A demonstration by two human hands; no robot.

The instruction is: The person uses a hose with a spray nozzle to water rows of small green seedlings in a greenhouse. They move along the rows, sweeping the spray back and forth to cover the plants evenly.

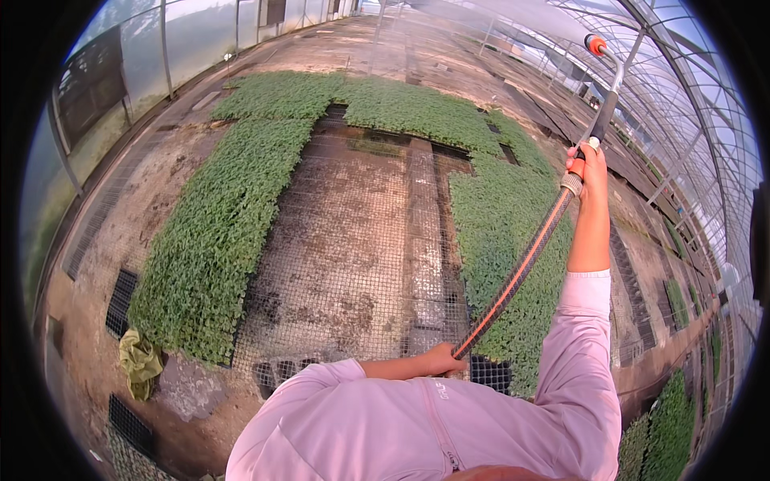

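Note:
My right hand (pixel 589 162), raised at the right, is closed around the handle of a watering wand (pixel 604 114) with a bent metal neck and an orange-and-black spray head (pixel 595 44). A fine spray leaves the head towards the upper left. From the wand's orange connector a dark hose with an orange stripe (pixel 517 276) runs down to my left hand (pixel 444 361), which grips it near my chest. Trays of leafy green seedlings lie in a left strip (pixel 210 240), a far row (pixel 415 111) and a right strip (pixel 505 228), around a bare wire mesh bench (pixel 343 258).
Black empty cell trays (pixel 122 300) lie at the left, near a crumpled olive-green bag (pixel 140 364). Another black tray (pixel 490 373) is beside my left hand. Greenhouse plastic walls (pixel 198 42) and metal roof arches (pixel 686 72) enclose the benches. More seedlings (pixel 671 421) are at the lower right.

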